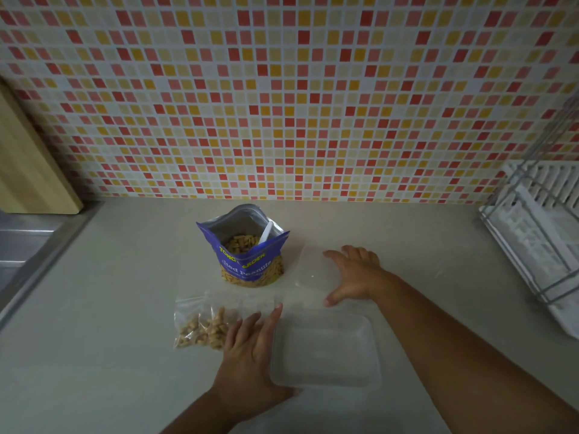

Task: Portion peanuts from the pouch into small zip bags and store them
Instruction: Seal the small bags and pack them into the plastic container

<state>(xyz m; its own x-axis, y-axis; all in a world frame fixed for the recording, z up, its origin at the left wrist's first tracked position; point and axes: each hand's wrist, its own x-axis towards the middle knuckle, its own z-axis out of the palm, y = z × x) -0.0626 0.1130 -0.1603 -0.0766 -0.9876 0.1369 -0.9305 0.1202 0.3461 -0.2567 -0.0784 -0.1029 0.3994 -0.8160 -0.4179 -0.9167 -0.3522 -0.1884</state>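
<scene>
Mosaic wall (282, 89) above a pale counter (109, 292).
Centre: open pouch (247, 261); lower centre, tub (326, 352) against the flat, fingers-together left hand (247, 355); right hand (354, 277) spread on lid (310, 267); peanut bag (203, 324) lower left.

Mosaic tile wall (282, 89) (red/yellow), pale countertop (109, 308), dim light.

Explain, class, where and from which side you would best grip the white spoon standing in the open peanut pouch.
Grip the spoon by its bare handle end, coming from above. It leans against the right inner wall of the upright pouch, bowl buried in the peanuts, so probably only the handle is reachable through the open mouth. A side approach would likely hit the pouch wall.
</scene>
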